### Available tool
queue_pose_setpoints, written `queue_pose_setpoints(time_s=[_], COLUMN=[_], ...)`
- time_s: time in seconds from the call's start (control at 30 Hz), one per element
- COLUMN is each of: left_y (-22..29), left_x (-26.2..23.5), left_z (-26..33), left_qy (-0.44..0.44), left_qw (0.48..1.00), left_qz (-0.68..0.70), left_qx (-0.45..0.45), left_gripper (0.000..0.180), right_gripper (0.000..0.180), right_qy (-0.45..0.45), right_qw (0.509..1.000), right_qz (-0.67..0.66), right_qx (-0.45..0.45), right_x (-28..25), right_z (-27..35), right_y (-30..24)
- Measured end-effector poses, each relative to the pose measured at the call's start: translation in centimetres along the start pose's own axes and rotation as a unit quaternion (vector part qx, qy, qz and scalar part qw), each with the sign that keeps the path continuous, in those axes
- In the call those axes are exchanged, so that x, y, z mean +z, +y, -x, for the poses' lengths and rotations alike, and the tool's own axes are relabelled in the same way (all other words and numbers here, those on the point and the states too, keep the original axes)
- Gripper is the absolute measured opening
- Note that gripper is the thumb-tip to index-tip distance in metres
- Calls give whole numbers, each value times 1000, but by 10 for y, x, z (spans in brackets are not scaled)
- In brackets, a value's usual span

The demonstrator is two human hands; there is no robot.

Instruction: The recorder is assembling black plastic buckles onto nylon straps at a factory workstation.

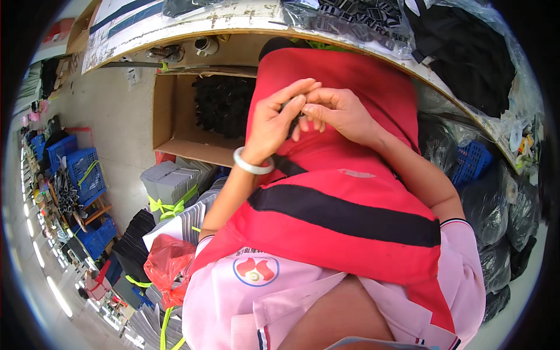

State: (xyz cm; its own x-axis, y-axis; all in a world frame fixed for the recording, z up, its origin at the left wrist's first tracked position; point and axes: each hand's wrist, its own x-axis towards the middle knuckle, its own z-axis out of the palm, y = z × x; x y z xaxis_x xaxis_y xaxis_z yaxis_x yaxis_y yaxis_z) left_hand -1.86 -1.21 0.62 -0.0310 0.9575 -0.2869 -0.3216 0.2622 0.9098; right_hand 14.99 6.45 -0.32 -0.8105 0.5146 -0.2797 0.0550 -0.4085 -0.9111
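Both hands meet above the lap, over a red apron (350, 192) with a black stripe. The left hand (274, 119), with a pale bangle (252, 166) at the wrist, and the right hand (335, 111) press fingertips together on a small dark piece (294, 114); it is mostly hidden, so what it is cannot be told. Just beyond the hands runs the curved, worn edge of a workbench (233, 23), loaded with clear bags of black parts (466, 52). Under that edge, left of the hands, an open cardboard box (175, 111) holds dark pieces. Stacks of grey sheets (175, 184) and a red plastic bag (169, 265) crowd the left side; black bags (496, 204) crowd the right.
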Motion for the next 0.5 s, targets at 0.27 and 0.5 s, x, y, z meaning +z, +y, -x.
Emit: queue_pose_setpoints(time_s=[0.27,0.5], left_y=[-3,-4], left_x=[-11,7], left_z=[-21,-32], left_qy=[1,-124], left_qw=[998,972], left_qz=[-45,57], left_qx=[-47,-190], left_gripper=[29,36], right_gripper=[19,11], right_qy=[124,113], right_qw=[989,980], right_qz=[-31,129], right_qx=[74,-100], right_x=[-29,-40], right_z=[23,27], right_y=[-14,3])
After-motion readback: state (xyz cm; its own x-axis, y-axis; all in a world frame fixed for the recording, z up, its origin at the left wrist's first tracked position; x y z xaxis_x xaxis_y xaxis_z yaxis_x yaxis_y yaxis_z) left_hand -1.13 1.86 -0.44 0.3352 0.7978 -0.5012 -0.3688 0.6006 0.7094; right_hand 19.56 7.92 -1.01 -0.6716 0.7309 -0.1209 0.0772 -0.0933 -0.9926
